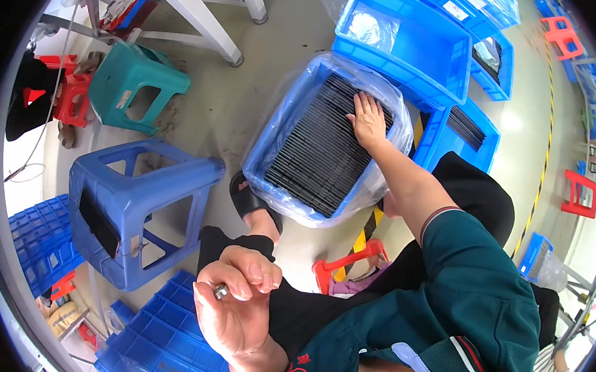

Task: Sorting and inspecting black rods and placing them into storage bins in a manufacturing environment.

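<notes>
My right hand [370, 120] lies flat, fingers slightly spread, on a packed row of thin black strips [316, 150]. The strips fill a blue crate [264, 125] lined with clear plastic film [397, 97]. Away from the crate, my left hand [237, 304] is raised palm up near my lap. Its fingers curl loosely toward the palm, and a silver ring [221, 291] shows on one of them. I see nothing held in it.
Several blue crates [433, 45] stand beyond and right of the lined one; one holds more black strips [465, 127]. Blue [130, 211] and green stools [135, 87] stand left. A red stool's edge [323, 270] shows below me. Stacked blue crates [163, 333] sit lower left.
</notes>
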### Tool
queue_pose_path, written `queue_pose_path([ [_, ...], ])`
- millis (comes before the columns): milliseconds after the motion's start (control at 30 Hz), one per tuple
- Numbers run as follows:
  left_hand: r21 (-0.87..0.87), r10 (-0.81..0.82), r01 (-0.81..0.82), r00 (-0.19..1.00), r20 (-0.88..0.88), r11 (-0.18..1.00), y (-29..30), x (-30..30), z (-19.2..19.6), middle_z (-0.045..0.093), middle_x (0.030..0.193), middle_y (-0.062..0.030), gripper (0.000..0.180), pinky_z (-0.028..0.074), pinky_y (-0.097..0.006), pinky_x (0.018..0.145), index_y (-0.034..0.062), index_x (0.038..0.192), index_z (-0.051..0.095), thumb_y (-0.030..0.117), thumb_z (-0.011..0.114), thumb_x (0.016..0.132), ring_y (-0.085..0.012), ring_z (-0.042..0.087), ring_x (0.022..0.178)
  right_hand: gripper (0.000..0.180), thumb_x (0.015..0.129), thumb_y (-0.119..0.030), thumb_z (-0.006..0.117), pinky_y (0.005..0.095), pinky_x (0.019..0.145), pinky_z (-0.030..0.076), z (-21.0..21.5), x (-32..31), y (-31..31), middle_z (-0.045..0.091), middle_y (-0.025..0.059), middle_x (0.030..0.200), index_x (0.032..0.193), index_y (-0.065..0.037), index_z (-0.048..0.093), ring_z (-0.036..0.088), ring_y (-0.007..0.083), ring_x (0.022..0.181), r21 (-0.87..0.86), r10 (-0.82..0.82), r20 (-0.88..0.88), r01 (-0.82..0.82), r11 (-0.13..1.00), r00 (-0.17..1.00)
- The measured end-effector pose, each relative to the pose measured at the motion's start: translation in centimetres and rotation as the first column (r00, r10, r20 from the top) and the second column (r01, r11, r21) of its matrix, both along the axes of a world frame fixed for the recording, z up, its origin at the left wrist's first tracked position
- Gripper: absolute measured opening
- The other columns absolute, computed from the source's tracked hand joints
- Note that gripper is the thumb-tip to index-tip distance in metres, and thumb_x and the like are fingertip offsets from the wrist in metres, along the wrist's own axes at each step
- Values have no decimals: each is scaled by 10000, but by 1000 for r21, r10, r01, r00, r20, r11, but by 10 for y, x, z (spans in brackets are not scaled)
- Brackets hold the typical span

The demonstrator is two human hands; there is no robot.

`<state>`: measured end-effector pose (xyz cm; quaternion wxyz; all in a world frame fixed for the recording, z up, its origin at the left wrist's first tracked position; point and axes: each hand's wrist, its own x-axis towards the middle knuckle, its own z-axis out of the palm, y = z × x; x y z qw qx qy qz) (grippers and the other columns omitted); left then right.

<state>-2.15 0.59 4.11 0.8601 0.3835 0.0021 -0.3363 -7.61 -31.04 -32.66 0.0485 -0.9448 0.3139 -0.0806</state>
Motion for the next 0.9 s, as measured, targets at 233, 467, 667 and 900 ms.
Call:
queue_pose_path([
  [233,-20,-21,21,1000,19,1000,3,-2,1,464,773,-123,502,393,-347,619,4,693,505,441,435,930,-211,447,667,679,836,-447,522,473,1073,205,5,5,11,324,144,1420,1335,-14,369,278,297,1318,-31,1,-15,-1,1000,1000],
  [467,-16,-23,23,1000,5,1000,0,-2,1,472,765,-119,509,393,-347,612,14,681,512,451,433,928,-211,447,655,714,844,-463,504,479,1087,174,1,-1,27,296,166,1429,1345,16,338,233,330,1335,16,-6,17,5,1000,1000],
  [667,-19,-32,32,999,-9,999,-6,-1,0,470,772,-123,498,392,-354,630,12,685,496,441,433,930,-215,441,665,731,838,-500,488,455,1107,129,0,-4,22,241,115,1467,1390,-62,295,180,299,1362,52,-20,-10,20,998,1000],
  [900,-22,-145,147,988,51,989,-16,0,6,373,789,-71,413,323,-325,669,56,746,437,390,349,973,-189,351,713,744,805,-473,556,467,1044,265,45,2,13,276,142,1444,1378,-67,310,255,302,1328,98,42,-318,-11,995,947],
])
